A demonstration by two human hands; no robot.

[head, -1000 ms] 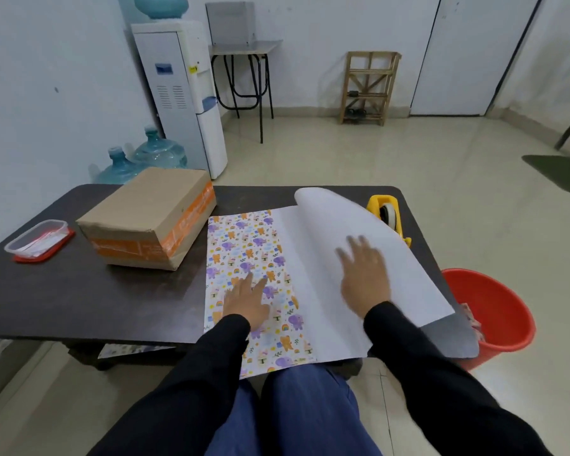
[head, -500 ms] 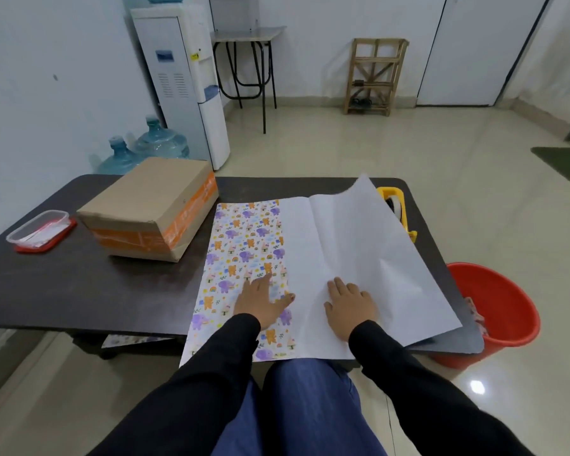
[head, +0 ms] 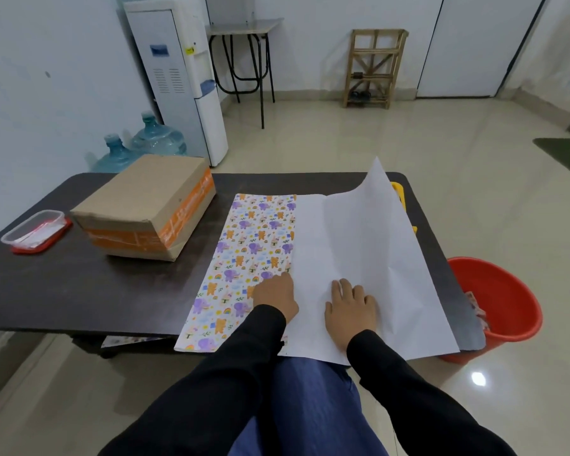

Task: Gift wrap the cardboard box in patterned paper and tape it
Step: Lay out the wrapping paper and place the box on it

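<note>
A brown cardboard box (head: 148, 205) with orange tape stands on the dark table (head: 63, 284), left of the sheet. The patterned wrapping paper (head: 244, 258) lies spread in the middle, its right part turned white side up, with the far right corner lifted. My left hand (head: 275, 292) rests on the paper at the line where the pattern meets the white side. My right hand (head: 351, 306) presses flat on the white side near the front edge. A yellow tape dispenser (head: 400, 192) is mostly hidden behind the raised corner.
A clear plastic container on a red lid (head: 35, 230) sits at the table's left end. A red bucket (head: 497, 304) stands on the floor right of the table. Behind the table are a water dispenser (head: 178, 77) and water bottles (head: 152, 139).
The curled white flap has been laid down and flattened. My right hand slid back toward the front edge. The paper's far right corner now stands up.
</note>
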